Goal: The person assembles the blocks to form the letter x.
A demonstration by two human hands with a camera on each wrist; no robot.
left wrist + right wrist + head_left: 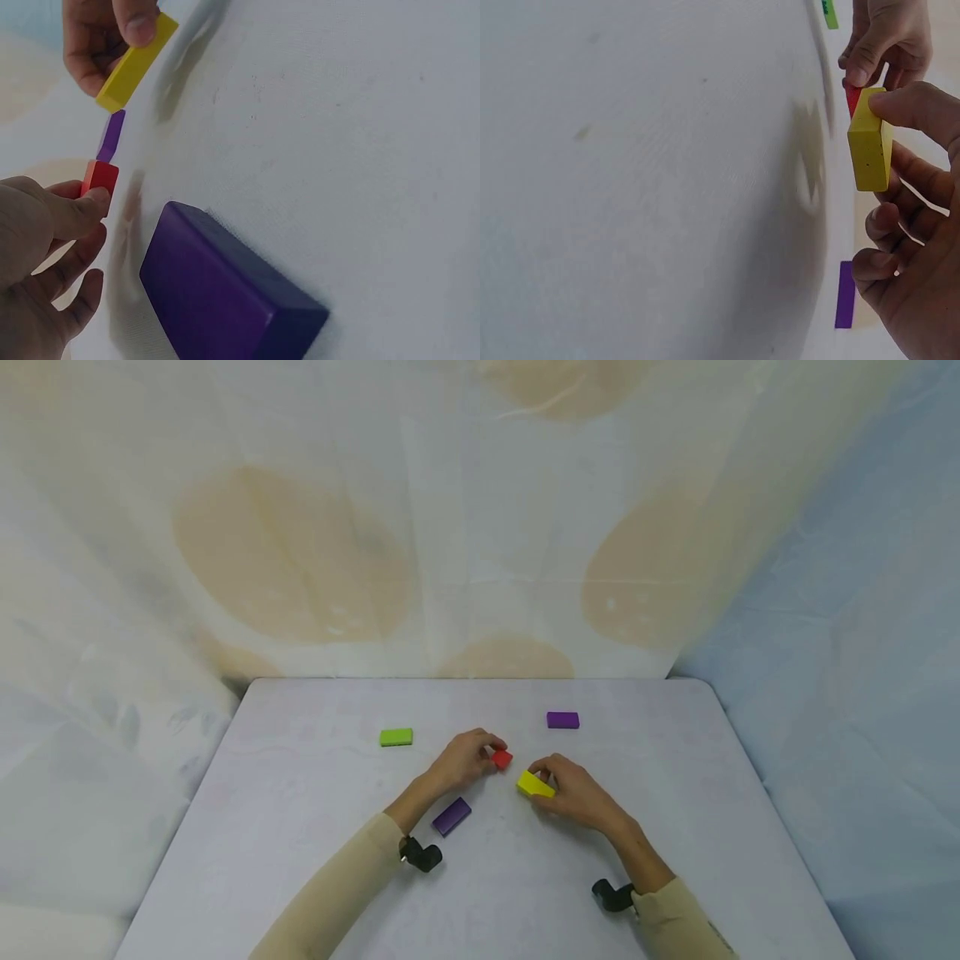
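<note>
My left hand [467, 758] pinches a small red block [502, 759] near the middle of the white table [300, 810]. The red block [99, 178] shows between its thumb and fingers in the left wrist view. My right hand [573, 791] holds a yellow block [535, 785] by its end, lifted off the table just right of the red one. That yellow block [871, 139] stands upright in the right wrist view, with the red block [851, 98] behind it. A purple block [452, 816] lies flat beside my left wrist, large in the left wrist view [225, 292].
A green block [396, 737] lies at the back left and a second purple block [562, 720] at the back right. Draped patterned cloth [300, 552] walls the table's far and side edges. Black wrist cameras [422, 854] sit on both forearms.
</note>
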